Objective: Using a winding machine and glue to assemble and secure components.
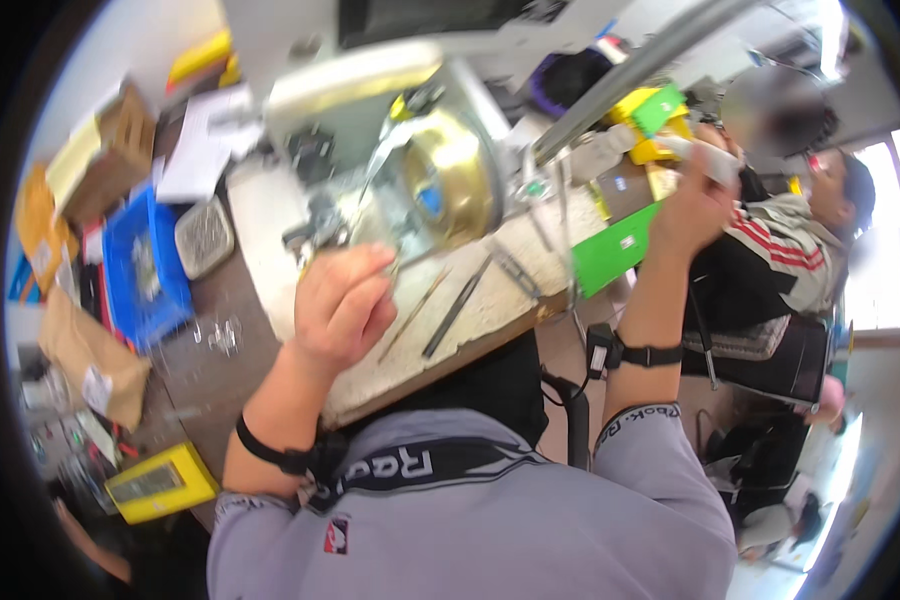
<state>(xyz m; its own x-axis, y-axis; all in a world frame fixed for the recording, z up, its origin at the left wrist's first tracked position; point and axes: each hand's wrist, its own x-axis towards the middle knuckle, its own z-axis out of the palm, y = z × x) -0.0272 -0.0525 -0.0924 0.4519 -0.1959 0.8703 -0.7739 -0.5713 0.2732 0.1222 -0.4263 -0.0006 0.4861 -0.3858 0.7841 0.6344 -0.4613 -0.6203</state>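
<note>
Hands (pixel 688 212) apart, white piece (pixel 720 164) in the right, long axis roughly sideways

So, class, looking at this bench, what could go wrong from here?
The slim black tool lies near the front edge of the white work board, so a forearm might knock it off. The right hand holds up a white object, with a co-worker seated on that side; a bump could make it drop. The loose clear pieces beside the blue tray might get scattered.
</note>
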